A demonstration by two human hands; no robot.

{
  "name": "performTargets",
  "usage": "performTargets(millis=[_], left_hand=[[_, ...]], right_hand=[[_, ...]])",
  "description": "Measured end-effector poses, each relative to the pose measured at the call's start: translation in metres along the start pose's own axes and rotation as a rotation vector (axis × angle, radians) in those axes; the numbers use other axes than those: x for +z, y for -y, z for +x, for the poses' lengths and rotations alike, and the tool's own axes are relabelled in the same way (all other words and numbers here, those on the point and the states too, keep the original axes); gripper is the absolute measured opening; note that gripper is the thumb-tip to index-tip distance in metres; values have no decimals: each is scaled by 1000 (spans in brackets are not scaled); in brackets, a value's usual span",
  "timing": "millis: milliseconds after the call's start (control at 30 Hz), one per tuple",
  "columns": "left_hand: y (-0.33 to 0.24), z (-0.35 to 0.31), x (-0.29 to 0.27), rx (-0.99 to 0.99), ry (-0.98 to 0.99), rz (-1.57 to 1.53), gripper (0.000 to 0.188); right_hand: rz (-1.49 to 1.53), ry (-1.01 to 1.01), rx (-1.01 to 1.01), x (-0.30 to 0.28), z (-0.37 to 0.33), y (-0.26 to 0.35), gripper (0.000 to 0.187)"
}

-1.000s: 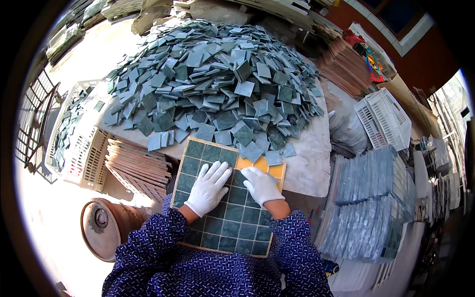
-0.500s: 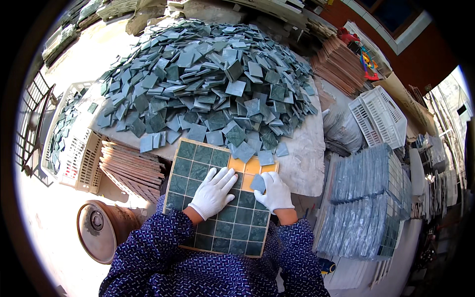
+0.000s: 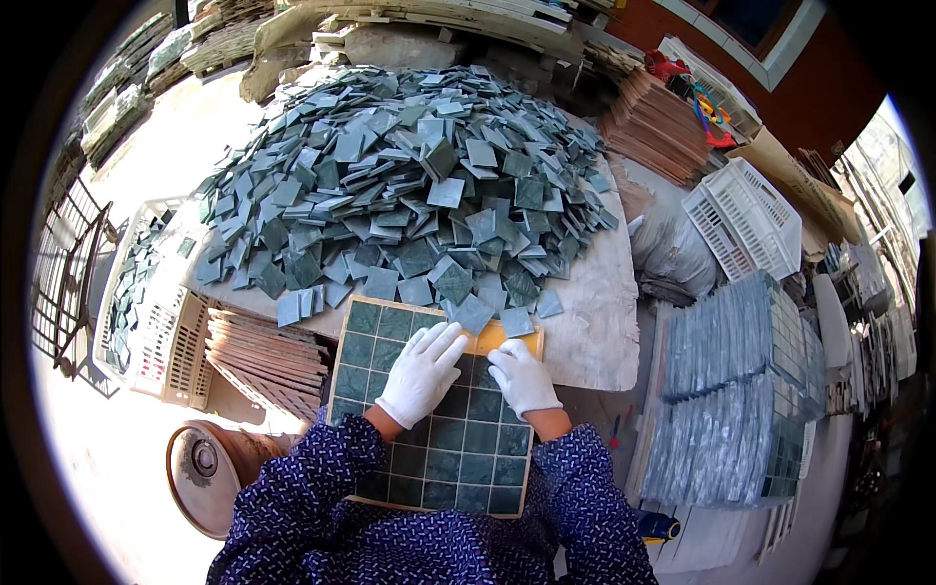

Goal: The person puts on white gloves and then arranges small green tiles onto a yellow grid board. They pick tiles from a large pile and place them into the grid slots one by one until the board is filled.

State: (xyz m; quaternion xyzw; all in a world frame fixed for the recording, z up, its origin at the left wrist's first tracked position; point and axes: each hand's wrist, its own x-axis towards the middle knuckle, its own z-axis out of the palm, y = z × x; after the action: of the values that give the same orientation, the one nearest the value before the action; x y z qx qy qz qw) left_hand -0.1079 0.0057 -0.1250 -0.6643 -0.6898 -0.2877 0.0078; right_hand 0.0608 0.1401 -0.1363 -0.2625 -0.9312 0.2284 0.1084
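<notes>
Hands first: your left hand lies flat and spread, fingers wide, on the green tiles already seated in the grid board at lower centre of the frame. It holds nothing; it only presses down. Your right hand rests just beside it near the board's upper right corner, fingers half curled over a tile; whether it grips that tile or merely pushes it into place, you cannot tell from here.

Progress looks well advanced. Nearly every cell of the board that shows is filled with a dark green square. What seems left is the bare yellow patch at the top right corner, just above your right fingertips, where the backing shows through. The lower rows are partly hidden by your blue patterned sleeves, so their state is uncertain.

Above the board, filling the upper middle of the frame, spreads the heap of loose tiles, its nearest pieces touching the board's top edge. At right stand stacks of finished tile sheets, and a white crate sits above them.
</notes>
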Motion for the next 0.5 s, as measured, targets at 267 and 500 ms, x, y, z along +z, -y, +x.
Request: performTargets(millis=[267,500], left_hand=[[32,90,-5,295,186,237,53],[-2,67,-8,143,74,-35,60]], right_hand=[[-213,-157,156,-34,22,-1,46],[-144,-290,-8,-34,34,-54,28]])
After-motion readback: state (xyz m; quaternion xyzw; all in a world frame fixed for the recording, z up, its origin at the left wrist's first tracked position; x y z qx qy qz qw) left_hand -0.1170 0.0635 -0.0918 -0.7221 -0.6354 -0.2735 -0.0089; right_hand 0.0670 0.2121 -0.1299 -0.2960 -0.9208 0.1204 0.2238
